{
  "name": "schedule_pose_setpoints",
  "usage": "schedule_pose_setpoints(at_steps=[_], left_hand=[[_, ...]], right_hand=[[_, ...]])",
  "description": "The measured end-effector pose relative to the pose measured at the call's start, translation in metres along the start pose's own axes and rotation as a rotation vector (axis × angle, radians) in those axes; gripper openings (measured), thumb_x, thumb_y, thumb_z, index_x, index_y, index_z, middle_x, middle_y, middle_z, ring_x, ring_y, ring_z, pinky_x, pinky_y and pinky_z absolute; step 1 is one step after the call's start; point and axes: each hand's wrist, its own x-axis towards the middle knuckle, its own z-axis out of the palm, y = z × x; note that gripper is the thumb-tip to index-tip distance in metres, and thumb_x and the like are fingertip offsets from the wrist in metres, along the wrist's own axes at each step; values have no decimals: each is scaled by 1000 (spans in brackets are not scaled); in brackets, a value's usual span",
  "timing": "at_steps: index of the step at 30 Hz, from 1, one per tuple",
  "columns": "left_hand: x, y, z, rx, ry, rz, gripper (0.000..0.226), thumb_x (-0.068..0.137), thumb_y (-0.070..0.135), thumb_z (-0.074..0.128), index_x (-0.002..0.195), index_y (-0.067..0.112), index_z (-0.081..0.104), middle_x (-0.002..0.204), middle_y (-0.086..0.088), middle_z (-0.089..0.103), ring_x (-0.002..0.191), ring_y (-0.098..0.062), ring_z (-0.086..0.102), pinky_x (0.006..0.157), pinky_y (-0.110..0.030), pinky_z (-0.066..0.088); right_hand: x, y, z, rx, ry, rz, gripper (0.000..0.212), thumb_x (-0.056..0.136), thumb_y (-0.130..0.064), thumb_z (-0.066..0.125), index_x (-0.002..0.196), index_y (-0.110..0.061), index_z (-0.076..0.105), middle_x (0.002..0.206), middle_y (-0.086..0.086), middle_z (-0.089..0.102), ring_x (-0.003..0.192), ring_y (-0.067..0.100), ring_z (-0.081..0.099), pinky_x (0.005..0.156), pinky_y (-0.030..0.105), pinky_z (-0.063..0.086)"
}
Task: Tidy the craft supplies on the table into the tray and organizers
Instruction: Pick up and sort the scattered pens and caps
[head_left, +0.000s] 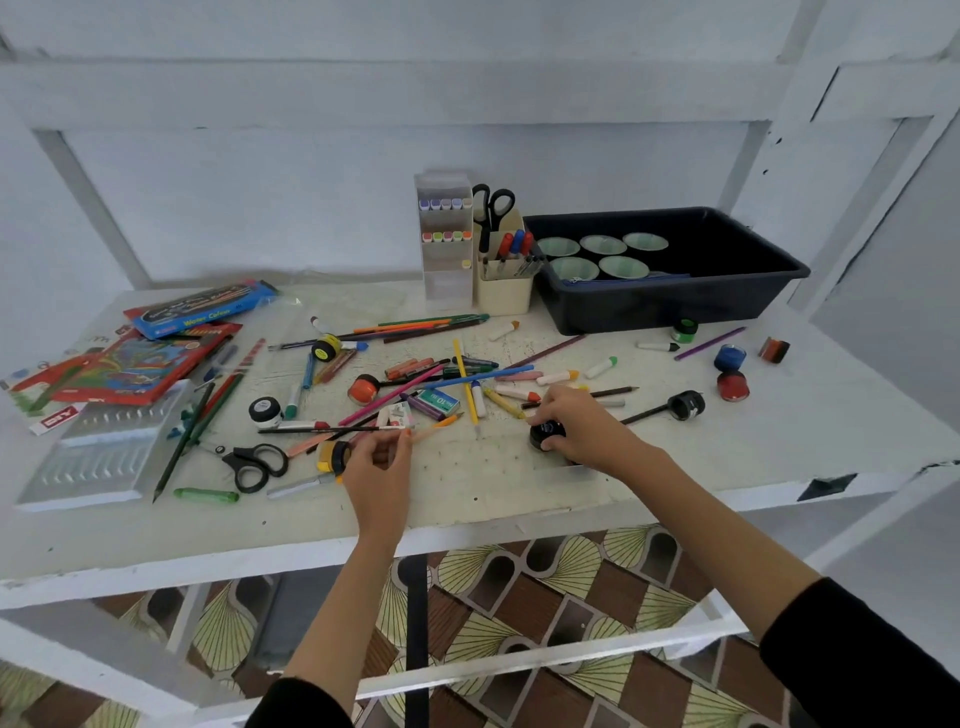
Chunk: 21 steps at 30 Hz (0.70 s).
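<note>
Clutter crowds your 2 grips: your right hand (576, 421) curls over the black paint jar (546, 435) near the front edge of the table (493, 486), and your left hand (376, 467) pinches a peach pencil (436, 427) among crossed pencils (395, 398). Lift it carelessly and neighbours may roll off; the jar could slip before reaching the tray (649, 307).

Patterned floor tiles (571, 587), pale panelled wall (311, 182)

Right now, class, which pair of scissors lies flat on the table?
The black-handled scissors near the front left edge of the table lie flat. The other scissors stand handles-up in the cream organizer beside the dark tray.
</note>
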Motion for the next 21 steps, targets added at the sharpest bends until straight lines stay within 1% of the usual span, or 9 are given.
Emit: schedule_pose_setpoints(at_steps=[2,4,6,9,11,13,15,18,21], left_hand=[[0,1,0,3,0,2,7,87,16,65,91,11,68,87,-2,65,76,-7,56,68,-10,45],[-1,1,1,8,3,2,8,87,16,65,91,10,68,85,-1,64,74,-4,55,66,-7,44],[0,1,1,11,5,-4,9,87,15,65,92,9,68,85,-1,64,74,-4,54,65,-6,43],[2,1,2,4,8,-17,8,87,15,65,91,9,68,85,-1,64,75,-5,55,65,-9,43],[2,2,2,13,9,-20,6,87,16,65,90,11,67,85,-1,64,76,-6,55,66,-10,43],[2,2,2,13,12,-24,6,87,16,65,90,11,67,85,-1,64,75,-5,55,65,-8,42],[2,2,3,6,18,-38,6,87,16,65,89,11,67,84,-1,64,74,-5,54,64,-7,42],[2,1,4,4,16,-24,7,87,15,65,89,9,67,81,0,63,73,-4,54,64,-8,42],[1,1,3,7,15,-19,6,87,15,65,88,10,66,78,1,61,70,-4,53,62,-5,42]], right_hand=[[-3,1,4,-87,44,-23,39,87,-21,64,126,-18,59,120,6,51,111,20,43,95,31,40],[-7,5,4,-150,98,-34,39,88,-37,61,126,-26,59,122,1,48,114,19,38,95,34,36],[-10,15,-1,-25,148,14,39,88,-45,58,123,-29,61,120,-1,48,112,17,39,94,34,36],[-11,45,-12,82,368,190,31,92,-31,55,120,-21,62,112,6,55,104,20,45,88,29,37],[-10,69,-17,69,472,442,31,94,-25,52,122,-13,58,118,14,55,110,26,47,91,32,39],[-9,86,-19,97,483,722,37,96,-27,49,127,-8,49,128,19,47,116,32,45,92,37,42],[-8,95,-17,104,431,898,40,96,-31,47,126,-6,44,132,21,40,118,35,41,88,39,44],[-6,101,-12,72,417,985,35,96,-31,49,118,-4,46,130,22,40,113,33,42,81,36,44],[-4,97,-9,54,429,1015,28,95,-16,50,119,-3,47,140,22,33,120,33,41,78,33,43]])
